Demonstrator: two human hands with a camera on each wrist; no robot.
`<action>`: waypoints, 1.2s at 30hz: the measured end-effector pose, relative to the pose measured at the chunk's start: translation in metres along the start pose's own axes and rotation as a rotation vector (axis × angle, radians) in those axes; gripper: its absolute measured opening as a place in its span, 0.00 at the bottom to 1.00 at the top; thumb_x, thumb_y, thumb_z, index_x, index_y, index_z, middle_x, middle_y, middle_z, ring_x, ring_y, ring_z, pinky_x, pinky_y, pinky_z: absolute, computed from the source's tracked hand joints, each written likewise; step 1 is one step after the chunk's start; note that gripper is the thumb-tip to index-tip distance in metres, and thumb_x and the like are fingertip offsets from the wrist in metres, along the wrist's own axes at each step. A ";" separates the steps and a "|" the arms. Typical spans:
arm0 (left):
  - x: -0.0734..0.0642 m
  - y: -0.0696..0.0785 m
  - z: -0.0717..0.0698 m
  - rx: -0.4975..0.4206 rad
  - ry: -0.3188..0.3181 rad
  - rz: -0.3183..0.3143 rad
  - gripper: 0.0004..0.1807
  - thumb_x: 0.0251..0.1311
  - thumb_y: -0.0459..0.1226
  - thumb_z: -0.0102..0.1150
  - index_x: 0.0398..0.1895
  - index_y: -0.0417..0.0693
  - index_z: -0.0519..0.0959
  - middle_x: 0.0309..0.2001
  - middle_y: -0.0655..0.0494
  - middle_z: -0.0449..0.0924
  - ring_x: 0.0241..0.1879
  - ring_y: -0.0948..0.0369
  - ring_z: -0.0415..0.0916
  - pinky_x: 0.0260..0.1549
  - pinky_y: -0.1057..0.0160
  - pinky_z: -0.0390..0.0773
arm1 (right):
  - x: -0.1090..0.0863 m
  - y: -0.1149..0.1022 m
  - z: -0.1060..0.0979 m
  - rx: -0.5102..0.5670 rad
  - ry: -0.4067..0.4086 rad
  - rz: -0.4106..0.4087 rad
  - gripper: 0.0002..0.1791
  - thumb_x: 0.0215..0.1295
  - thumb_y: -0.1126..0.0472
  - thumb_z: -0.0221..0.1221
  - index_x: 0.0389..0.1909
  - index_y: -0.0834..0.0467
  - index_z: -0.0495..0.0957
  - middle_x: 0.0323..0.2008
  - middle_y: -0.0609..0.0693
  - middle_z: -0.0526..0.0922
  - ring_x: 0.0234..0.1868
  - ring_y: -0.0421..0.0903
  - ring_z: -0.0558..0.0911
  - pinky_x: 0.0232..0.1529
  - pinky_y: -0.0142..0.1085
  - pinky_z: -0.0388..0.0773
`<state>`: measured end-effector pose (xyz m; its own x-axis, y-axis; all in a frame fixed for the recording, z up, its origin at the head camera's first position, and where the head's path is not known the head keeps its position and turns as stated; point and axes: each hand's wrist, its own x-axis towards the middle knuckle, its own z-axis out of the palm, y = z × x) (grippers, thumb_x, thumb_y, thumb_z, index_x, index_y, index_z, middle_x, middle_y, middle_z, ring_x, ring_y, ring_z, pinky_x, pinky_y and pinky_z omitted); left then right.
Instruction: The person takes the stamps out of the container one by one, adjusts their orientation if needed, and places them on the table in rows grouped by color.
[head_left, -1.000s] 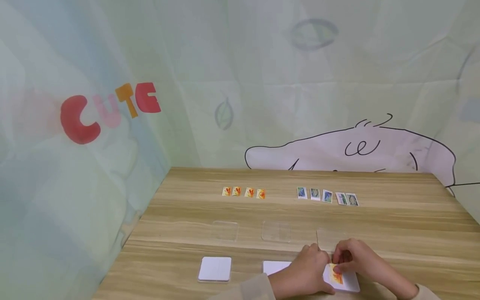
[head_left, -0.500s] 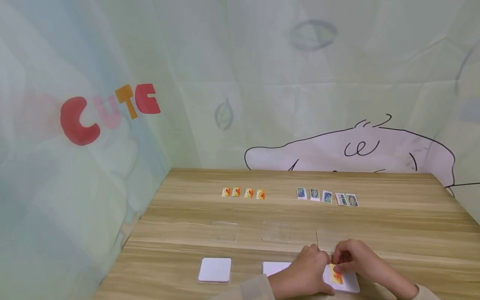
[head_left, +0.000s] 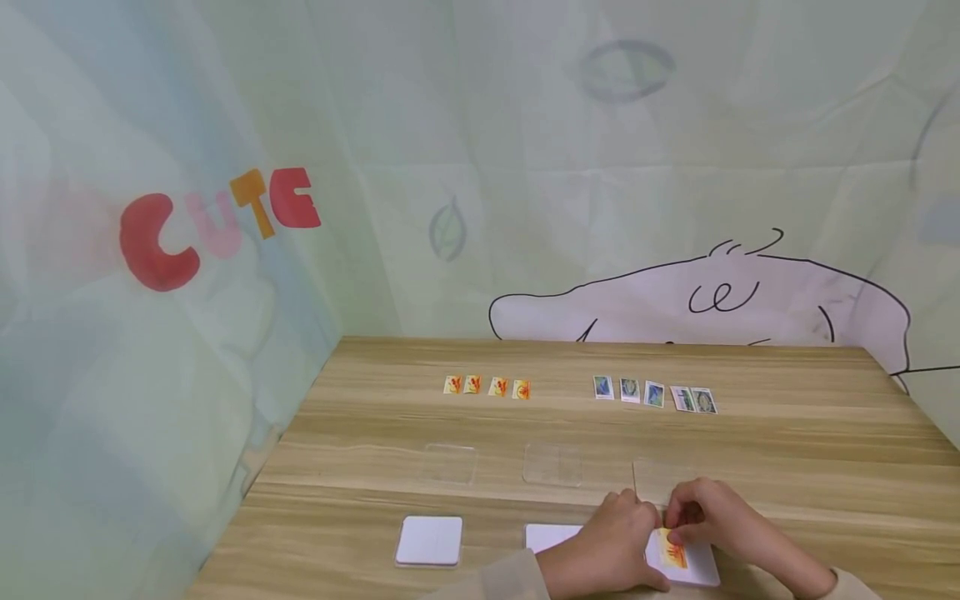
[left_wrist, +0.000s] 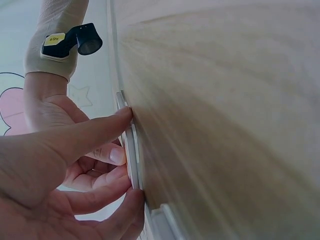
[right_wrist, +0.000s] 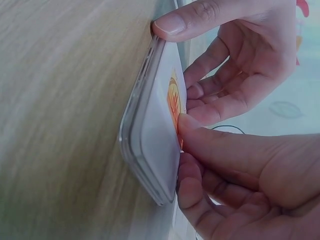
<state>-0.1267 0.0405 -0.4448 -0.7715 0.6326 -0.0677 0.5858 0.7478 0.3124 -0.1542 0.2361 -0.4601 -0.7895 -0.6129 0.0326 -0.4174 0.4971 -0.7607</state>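
Observation:
In the head view, my left hand [head_left: 603, 542] holds a thick white square block [head_left: 701, 567] with clear, glassy edges at the table's front right. Its thumb lies along the near edge, with fingers at the far edge. A small orange picture stamp [head_left: 673, 552] lies on the white face. My right hand [head_left: 727, 523] pinches the stamp's far end, thumb on top and fingers curled. From the right wrist view, the block [right_wrist: 155, 125] is seen edge-on, and the right thumb covers one end of the stamp [right_wrist: 174, 100]. The left wrist view shows the left thumb [left_wrist: 95, 135] against the block's edge.
A white square [head_left: 429, 540] lies left, another [head_left: 551, 534] partly behind my left arm. Clear square covers [head_left: 552, 463] form a row beyond. Orange stamps [head_left: 497, 385] and blue-green stamps [head_left: 630, 389] line the back of the wooden table [head_left: 375, 433], before a printed curtain [head_left: 450, 125].
Hardly anything differs. Both hands keep their places on the block and the stamp, and the head view has shifted very slightly.

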 end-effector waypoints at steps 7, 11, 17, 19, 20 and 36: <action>0.000 -0.001 0.002 0.026 0.015 0.021 0.26 0.41 0.55 0.80 0.41 0.54 0.83 0.34 0.71 0.78 0.34 0.71 0.63 0.36 0.74 0.62 | 0.000 0.000 0.001 0.013 -0.007 0.000 0.09 0.52 0.72 0.70 0.24 0.60 0.79 0.25 0.38 0.77 0.27 0.31 0.71 0.26 0.30 0.71; 0.000 0.000 0.002 0.026 0.015 0.018 0.26 0.41 0.55 0.80 0.40 0.54 0.82 0.33 0.71 0.77 0.34 0.71 0.62 0.36 0.74 0.62 | 0.000 -0.001 0.001 0.005 0.002 0.008 0.09 0.52 0.72 0.71 0.24 0.59 0.80 0.25 0.38 0.78 0.26 0.31 0.71 0.25 0.30 0.71; 0.000 0.000 0.001 0.027 0.012 0.010 0.26 0.41 0.55 0.80 0.41 0.54 0.82 0.33 0.70 0.77 0.34 0.71 0.63 0.36 0.74 0.63 | -0.001 -0.003 0.002 -0.018 0.016 0.029 0.09 0.51 0.72 0.71 0.24 0.59 0.80 0.25 0.38 0.78 0.26 0.31 0.70 0.25 0.30 0.71; 0.000 0.001 0.001 0.024 0.009 0.009 0.26 0.41 0.55 0.80 0.41 0.54 0.82 0.33 0.70 0.77 0.34 0.71 0.63 0.36 0.74 0.63 | -0.001 -0.004 0.002 -0.032 0.023 0.031 0.10 0.51 0.71 0.71 0.24 0.58 0.80 0.24 0.38 0.77 0.26 0.31 0.70 0.25 0.30 0.71; 0.000 0.001 0.000 0.023 0.008 0.009 0.26 0.41 0.55 0.80 0.40 0.54 0.82 0.33 0.70 0.77 0.34 0.71 0.62 0.36 0.73 0.62 | -0.001 -0.004 0.002 -0.042 0.028 0.029 0.10 0.51 0.71 0.72 0.24 0.58 0.80 0.24 0.38 0.77 0.26 0.31 0.70 0.25 0.30 0.71; 0.000 0.000 0.000 0.025 0.006 0.017 0.25 0.42 0.55 0.80 0.39 0.53 0.82 0.31 0.70 0.76 0.33 0.71 0.62 0.34 0.74 0.61 | -0.001 -0.006 0.003 -0.089 0.034 -0.004 0.12 0.51 0.73 0.71 0.23 0.55 0.79 0.25 0.36 0.76 0.27 0.31 0.71 0.27 0.30 0.72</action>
<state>-0.1266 0.0406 -0.4446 -0.7625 0.6445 -0.0569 0.6051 0.7415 0.2897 -0.1493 0.2319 -0.4580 -0.8020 -0.5944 0.0591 -0.4579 0.5482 -0.6998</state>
